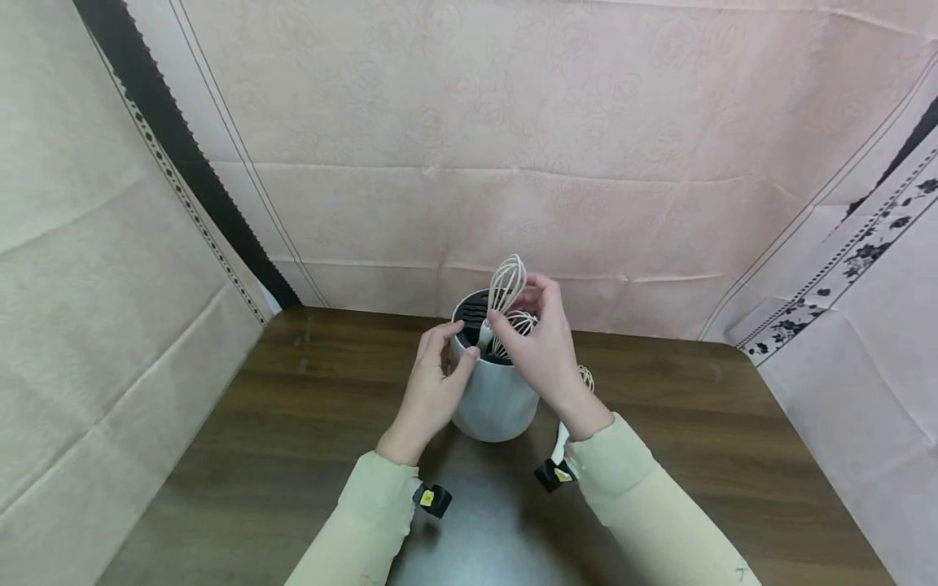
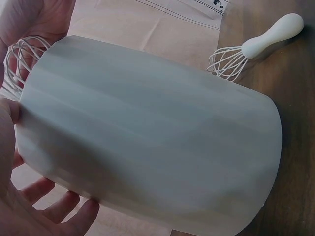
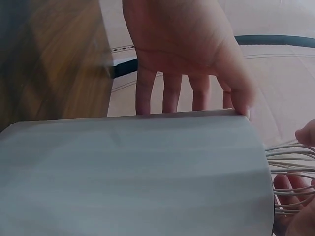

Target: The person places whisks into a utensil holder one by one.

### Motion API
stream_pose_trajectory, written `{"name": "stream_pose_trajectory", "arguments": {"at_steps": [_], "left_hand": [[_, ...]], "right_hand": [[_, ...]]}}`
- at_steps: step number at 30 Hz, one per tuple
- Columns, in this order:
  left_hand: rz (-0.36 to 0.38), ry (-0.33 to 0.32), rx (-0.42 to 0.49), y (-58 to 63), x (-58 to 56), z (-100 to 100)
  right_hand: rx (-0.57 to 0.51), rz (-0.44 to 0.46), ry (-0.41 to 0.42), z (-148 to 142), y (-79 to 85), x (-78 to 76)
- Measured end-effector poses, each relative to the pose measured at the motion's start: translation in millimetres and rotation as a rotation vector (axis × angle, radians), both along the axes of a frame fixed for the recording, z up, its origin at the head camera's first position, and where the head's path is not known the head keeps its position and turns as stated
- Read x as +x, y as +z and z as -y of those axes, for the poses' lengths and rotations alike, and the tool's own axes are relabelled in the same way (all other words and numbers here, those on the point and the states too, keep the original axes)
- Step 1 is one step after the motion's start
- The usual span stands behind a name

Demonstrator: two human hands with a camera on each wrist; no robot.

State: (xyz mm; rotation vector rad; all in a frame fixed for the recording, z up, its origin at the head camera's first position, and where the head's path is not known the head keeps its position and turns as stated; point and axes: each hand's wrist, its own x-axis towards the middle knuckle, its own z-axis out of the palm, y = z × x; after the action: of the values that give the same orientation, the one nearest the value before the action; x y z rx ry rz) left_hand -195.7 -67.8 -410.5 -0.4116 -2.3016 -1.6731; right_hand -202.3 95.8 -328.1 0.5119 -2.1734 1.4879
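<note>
A light grey round utensil holder [image 1: 495, 407] stands upright on the table. My left hand [image 1: 434, 376] grips its left side near the rim, thumb and fingers spread around the wall, as the left wrist view also shows. Above the opening, my right hand [image 1: 544, 346] holds a white whisk [image 1: 508, 281] by its wire head; the handle points down into the holder. A second whisk [image 1: 523, 322] has its wire loops up at the rim beside the right fingers. Black slotted material [image 1: 472, 312] shows inside the opening. The holder's wall hides the lower parts of the whisks.
Another white whisk [image 2: 273, 37] lies on the wooden table [image 1: 330, 423] right of the holder, partly covered by my right wrist in the head view. Pale patterned cloth [image 1: 469, 146] hangs behind the table and at both sides.
</note>
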Motion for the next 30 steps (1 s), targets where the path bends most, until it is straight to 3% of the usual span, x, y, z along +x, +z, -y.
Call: {"name": "stream_pose_trajectory", "arguments": {"at_steps": [4, 13, 23, 30], "left_hand": [[0.01, 0.002, 0.0, 0.0, 0.2, -0.6], [0.023, 0.006, -0.009, -0.8, 0.2, -1.1], [-0.003, 0.016, -0.007, -0.6, -1.8, -1.9], [-0.007, 0.017, -0.013, -1.1, -2.2, -1.8]], "right_hand": [[0.015, 0.013, -0.01, -4.2, -8.0, -5.1], [0.041, -0.061, 0.006, -7.1, -4.8, -6.5], [0.344, -0.018, -0.048, -3.5, 0.2, -3.8], [0.224, -0.107, -0.032, -3.7, -0.6, -3.5]]}}
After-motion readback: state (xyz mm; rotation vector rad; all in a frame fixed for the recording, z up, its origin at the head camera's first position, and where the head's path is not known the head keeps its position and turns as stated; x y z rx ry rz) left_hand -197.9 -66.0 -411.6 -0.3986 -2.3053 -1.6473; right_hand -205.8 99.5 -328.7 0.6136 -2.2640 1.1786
